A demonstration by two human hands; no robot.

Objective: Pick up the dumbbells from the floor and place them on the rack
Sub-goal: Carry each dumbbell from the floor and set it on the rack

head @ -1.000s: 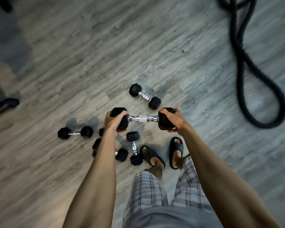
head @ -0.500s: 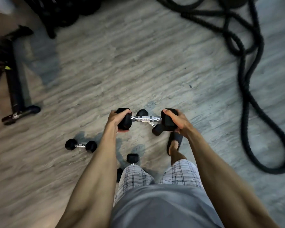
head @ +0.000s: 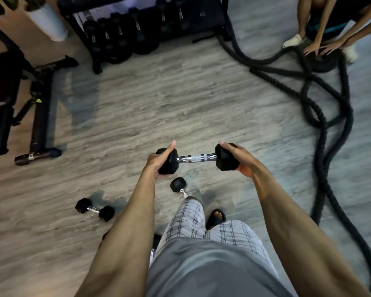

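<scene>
A black hex dumbbell with a chrome handle (head: 196, 158) hangs level in front of me, well above the floor. My left hand (head: 159, 161) grips its left head and my right hand (head: 242, 161) grips its right head. Two small dumbbells lie on the wood floor below: one (head: 94, 209) at the left, another (head: 178, 185) partly hidden by my leg. The black dumbbell rack (head: 224, 22) stands at the far top with several dumbbells on its low shelf.
A thick black battle rope (head: 321, 123) snakes over the floor on the right. A black bench frame (head: 39, 116) stands at the left. Another person's legs and hands (head: 321, 48) are at the top right by a black weight plate. Bare floor lies ahead.
I have straightened up with the dumbbell held in both hands. The view has tilted forward, so the rack, the bench and the other person now show.
</scene>
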